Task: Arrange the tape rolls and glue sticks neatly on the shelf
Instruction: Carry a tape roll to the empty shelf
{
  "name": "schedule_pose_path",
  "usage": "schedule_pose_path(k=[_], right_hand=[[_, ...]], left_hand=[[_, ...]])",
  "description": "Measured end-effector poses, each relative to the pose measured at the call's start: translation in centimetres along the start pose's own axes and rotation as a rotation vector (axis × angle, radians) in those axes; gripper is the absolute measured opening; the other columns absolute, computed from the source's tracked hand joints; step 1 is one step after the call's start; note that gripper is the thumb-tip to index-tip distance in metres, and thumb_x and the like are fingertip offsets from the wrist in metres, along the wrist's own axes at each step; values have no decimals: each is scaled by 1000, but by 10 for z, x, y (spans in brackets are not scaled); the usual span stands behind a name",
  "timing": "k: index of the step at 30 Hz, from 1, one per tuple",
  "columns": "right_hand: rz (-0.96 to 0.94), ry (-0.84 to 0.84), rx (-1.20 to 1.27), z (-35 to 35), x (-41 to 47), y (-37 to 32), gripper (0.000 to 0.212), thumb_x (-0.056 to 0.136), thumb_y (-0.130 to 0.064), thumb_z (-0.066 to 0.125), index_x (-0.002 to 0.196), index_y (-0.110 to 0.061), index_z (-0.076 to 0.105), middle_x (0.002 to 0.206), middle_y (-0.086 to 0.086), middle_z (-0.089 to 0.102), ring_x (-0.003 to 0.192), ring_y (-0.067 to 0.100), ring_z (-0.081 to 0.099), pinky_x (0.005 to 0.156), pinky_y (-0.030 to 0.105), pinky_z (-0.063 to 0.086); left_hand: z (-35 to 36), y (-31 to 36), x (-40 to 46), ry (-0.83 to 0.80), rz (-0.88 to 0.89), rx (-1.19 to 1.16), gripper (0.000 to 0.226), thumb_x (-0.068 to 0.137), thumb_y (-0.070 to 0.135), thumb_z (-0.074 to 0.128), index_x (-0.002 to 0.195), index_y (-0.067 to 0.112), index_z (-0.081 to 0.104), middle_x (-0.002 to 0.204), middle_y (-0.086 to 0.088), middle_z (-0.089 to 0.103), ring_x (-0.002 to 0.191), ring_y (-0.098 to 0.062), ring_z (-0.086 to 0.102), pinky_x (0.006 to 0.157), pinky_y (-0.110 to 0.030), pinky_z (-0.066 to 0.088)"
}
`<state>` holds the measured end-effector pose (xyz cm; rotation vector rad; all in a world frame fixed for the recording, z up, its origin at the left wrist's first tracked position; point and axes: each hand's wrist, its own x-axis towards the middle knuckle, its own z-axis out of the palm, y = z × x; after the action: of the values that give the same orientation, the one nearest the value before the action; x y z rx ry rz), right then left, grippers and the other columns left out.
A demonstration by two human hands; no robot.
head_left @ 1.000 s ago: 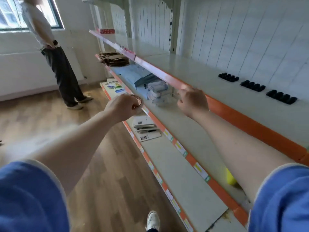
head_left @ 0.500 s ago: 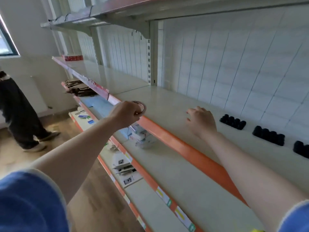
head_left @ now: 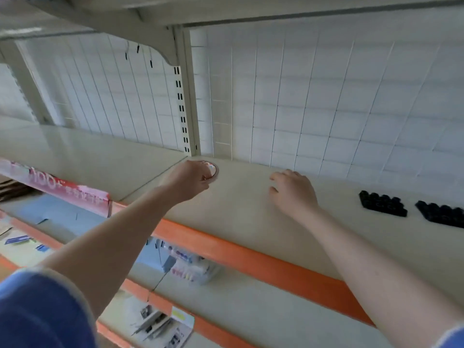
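Cream shelf (head_left: 241,212) carries our hands: at ten o'clock our left hand (head_left: 187,180) curls round a tape roll (head_left: 211,169) by the back wall; our right hand (head_left: 292,190) rests flat, fingers loose, toward two; black packs (head_left: 381,204) lie at three.

Shelf (head_left: 251,212) smooth painted metal, faint sheen (orange lip glossy); tape roll (head_left: 212,169) shiny, clear plastic.

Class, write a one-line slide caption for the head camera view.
Left hand holds a tape roll at the back of the shelf; right hand hovers open nearby.
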<state>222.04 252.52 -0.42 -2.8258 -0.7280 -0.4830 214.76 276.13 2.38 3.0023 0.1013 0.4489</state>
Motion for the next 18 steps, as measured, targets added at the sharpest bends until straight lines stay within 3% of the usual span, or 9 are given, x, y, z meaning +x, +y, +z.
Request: schedule_pose_path(k=[7,13,18], right_hand=[[152,-40,-68,21,29,-47,32,92,-23,42,118,-11,57,120,8,56,112,28,49,91,34,38],[211,-39,-118,37,44,-57,31,93,-24,41,118,-15,56,119,5,56,111,25,48,91,33,36],[256,-51,-138,42,51,-51,31,93,-23,40,118,-17,56,119,3,55,111,24,48,92,32,35]], left_hand=[[16,-80,51,-88,82,-59,9,81,22,64,87,15,65,90,-4,63,84,-27,58,72,-37,50],[42,-101,81,-125,153,-134,9,84,21,63,92,18,67,93,0,63,87,-25,56,76,-37,50],[56,-100,93,-103,288,-235,13,90,20,56,78,18,53,78,6,56,76,-25,52,66,-34,45]])
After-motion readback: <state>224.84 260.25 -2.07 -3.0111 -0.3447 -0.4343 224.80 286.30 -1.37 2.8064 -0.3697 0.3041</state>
